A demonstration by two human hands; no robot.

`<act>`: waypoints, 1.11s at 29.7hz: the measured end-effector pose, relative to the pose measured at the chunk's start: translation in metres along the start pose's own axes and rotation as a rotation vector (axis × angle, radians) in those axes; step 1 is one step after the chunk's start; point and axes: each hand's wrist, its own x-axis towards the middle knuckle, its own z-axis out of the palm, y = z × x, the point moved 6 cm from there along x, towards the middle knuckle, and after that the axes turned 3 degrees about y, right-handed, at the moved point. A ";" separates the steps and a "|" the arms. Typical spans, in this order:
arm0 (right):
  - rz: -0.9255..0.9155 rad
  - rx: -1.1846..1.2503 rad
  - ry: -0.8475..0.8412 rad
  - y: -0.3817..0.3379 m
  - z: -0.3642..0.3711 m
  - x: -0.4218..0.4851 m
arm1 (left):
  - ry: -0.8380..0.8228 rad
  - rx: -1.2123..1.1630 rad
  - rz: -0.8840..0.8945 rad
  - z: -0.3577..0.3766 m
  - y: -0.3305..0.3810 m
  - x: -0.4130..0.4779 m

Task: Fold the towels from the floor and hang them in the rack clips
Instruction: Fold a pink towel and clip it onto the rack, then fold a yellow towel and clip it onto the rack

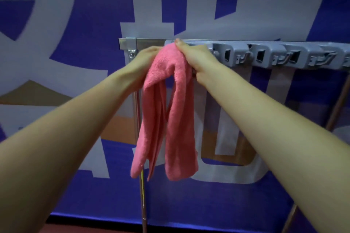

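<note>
While both hands are up at the left end of the rack (pixel 269 64), the pink towel (pixel 170 115) hangs bunched from its top at the first clip position, with the folded layers dropping straight down in two lobes. Right hand (pixel 197 58): fingers curled round the towel's top right, thumb pressing the bunch up against the rack's grey edge. Left hand (pixel 144 58): against the towel's top left, fingertips hidden behind the cloth, so can't tell if it grips or just supports. Can't tell whether the towel is seated in a clip either, since the bunch and hands cover that spot. More grey clips (pixel 230 55) run in a row to the right. Rack sits on a metal rail (pixel 149 43), and a pole (pixel 137 111) runs down behind the towel. Blue banner (pixel 91 24) with big white lettering fills the background.
</note>
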 end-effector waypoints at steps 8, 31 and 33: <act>-0.002 -0.042 -0.012 0.014 0.000 -0.018 | 0.185 0.004 -0.109 0.006 -0.025 -0.010; 0.356 -0.116 -0.070 0.271 -0.118 -0.275 | 0.019 -0.004 -0.650 0.136 -0.227 -0.290; 0.471 -0.133 -0.058 0.318 -0.140 -0.304 | -0.018 -0.005 -0.746 0.151 -0.260 -0.325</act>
